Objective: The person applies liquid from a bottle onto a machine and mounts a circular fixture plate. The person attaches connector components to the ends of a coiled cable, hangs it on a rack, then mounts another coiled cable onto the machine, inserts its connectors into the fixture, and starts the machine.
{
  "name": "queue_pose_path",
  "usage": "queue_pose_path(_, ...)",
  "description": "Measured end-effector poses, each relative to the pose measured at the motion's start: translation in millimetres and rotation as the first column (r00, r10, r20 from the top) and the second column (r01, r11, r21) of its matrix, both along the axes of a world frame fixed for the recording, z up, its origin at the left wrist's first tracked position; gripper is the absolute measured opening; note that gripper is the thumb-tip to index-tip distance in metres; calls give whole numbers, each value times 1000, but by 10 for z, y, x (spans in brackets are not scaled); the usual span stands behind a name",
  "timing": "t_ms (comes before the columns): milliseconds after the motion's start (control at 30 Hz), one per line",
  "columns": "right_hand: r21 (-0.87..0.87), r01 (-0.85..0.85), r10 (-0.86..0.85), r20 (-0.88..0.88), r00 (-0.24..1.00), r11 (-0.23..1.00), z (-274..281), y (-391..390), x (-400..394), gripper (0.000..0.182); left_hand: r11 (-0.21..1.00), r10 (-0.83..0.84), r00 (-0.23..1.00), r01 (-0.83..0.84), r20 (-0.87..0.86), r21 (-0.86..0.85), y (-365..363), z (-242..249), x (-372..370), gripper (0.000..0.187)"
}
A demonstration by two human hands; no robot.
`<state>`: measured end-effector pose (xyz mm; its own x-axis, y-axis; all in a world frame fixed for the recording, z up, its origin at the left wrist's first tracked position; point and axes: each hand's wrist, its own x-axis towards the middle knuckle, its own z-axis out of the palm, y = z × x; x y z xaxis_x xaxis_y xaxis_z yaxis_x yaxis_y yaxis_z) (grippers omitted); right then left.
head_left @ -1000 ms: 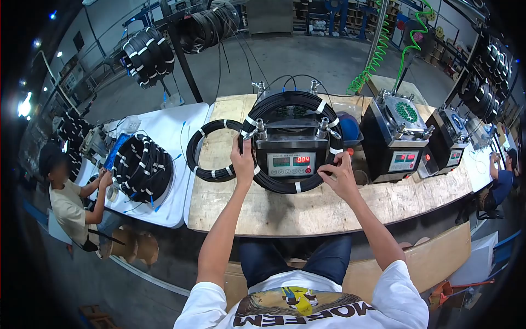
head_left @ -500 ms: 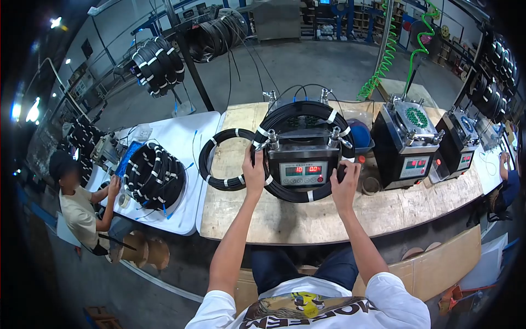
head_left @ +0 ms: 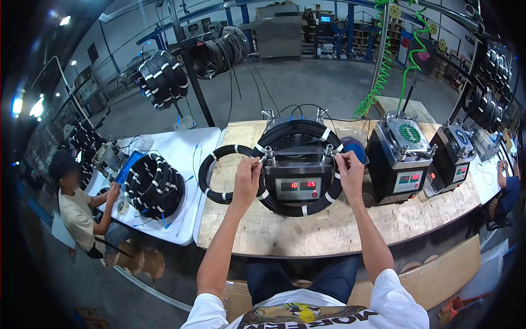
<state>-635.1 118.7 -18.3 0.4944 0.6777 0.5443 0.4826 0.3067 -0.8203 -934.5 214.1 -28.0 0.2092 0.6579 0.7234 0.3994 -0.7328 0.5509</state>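
A large black cable coil with white ties [head_left: 304, 210] hangs around the front of the machine with a red digital display [head_left: 298, 187]. My left hand [head_left: 248, 176] is at the machine's left front clamp, fingers pinched on its small lever end. On the other side, my right hand [head_left: 350, 171] has its fingers pressed together at the right front clamp's lever end. Both hands are off the coil's cable. A smaller black coil [head_left: 219, 196] lies on the wooden table [head_left: 235, 230], left of the machine.
Two more black machines [head_left: 399, 159] [head_left: 457, 156] stand to the right, near a blue bowl [head_left: 356, 149]. A white table [head_left: 189, 219] at the left bears a pile of black coils [head_left: 156, 189]. One person [head_left: 82, 211] works there; another person [head_left: 510, 189] sits at the far right.
Both hands have let go of the large coil and moved up to the clamp levers. The coil now rests around the machine, and the display's right number reads differently.
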Motion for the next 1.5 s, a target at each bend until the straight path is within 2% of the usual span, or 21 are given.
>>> queue_pose_path(67, 18, 0, 1, -39, 999, 1000, -4, 4, -21, 23, 993, -52, 997, 57, -59, 100, 71, 4, -55, 13)
queue_pose_path(167, -36, -44, 43, -18, 999, 998, 25, 45, 68, 22, 992, -124, 987, 127, -104, 24, 93, 94, -130, 14)
queue_pose_path(200, -95, -21, 23, 24, 999, 995, 99, 13, 67, 23, 991, -131, 991, 130, -40, -45, 57, 159, -102, 10)
queue_pose_path(267, -3, 82, -82, 8, 997, 997, 85, 93, 86, 25, 978, -163, 982, 173, 91, -115, 204, 125, -134, 15)
queue_pose_path(333, 67, 110, -106, -53, 993, 992, 9, 341, 252, 25, 958, -182, 928, 241, 325, -152, 437, 155, -16, 31)
queue_pose_path(367, 104, 98, -90, -76, 993, 990, -66, 512, 356, 24, 885, -148, 848, 344, 509, -315, 479, 199, 16, 33)
queue_pose_path(433, 179, 74, -52, -125, 991, 981, -153, 901, 563, 22, 784, 11, 850, 320, 527, -532, 704, 333, 63, 30)
queue_pose_path(467, 33, 26, -21, -158, 987, 999, -172, 1054, 693, 21, 754, 26, 839, 341, 544, -562, 928, 276, 109, 25)
queue_pose_path(533, -84, -83, 57, -273, 960, 993, 27, 1280, 706, 25, 693, 73, 823, 364, 563, -622, 1293, 251, 252, 17)
queue_pose_path(567, -138, -141, 89, -333, 939, 980, 117, 1384, 706, 28, 658, 39, 778, 452, 627, -602, 1581, 100, 290, 23)
queue_pose_path(667, -212, -337, 157, -585, 796, 917, 150, 1804, 772, 33, 574, 203, 730, 452, 653, -683, 1948, 242, 608, 38)
queue_pose_path(733, -243, -376, 180, -574, 799, 894, 140, 2019, 822, 36, 486, 238, 679, 536, 694, -691, 2197, 219, 730, 46)
queue_pose_path(833, -339, -429, 212, -522, 826, 837, 186, 2112, 858, 36, 510, 168, 824, 397, 541, -763, 2458, 88, 813, 50)
queue_pose_path(967, -316, -436, 214, -547, 809, 843, 138, 2149, 864, 33, 502, 224, 772, 433, 596, -749, 2404, 23, 833, 44)
queue_pose_path(1000, -309, -432, 212, -550, 808, 847, 122, 2170, 856, 33, 463, 167, 822, 423, 545, -779, 2435, -9, 784, 32)
queue_pose_path(1100, -270, -413, 227, -525, 821, 870, 89, 2208, 880, 34, 560, 96, 813, 433, 575, -706, 2474, -58, 806, 24)
queue_pose_path(1267, -294, -340, 214, -387, 897, 893, -87, 2320, 946, 41, 623, 158, 839, 324, 520, -712, 2410, 36, 827, 24)
queue_pose_path(1333, -287, -329, 156, -492, 856, 900, 80, 2127, 805, 48, 627, 136, 865, 302, 483, -718, 2411, 36, 798, 28)
queue_pose_path(1367, -285, -319, 123, -541, 832, 904, 145, 2056, 763, 52, 599, 95, 844, 374, 527, -708, 2380, 52, 762, 42)
queue_pose_path(1433, -211, -393, 177, -641, 747, 895, 191, 1949, 761, 69, 543, 32, 860, 413, 510, -731, 2407, -9, 681, 62)
queue_pose_path(1500, -199, -466, 247, -638, 729, 862, 342, 1682, 699, 81, 490, 111, 839, 420, 533, -764, 2393, -19, 651, 76)
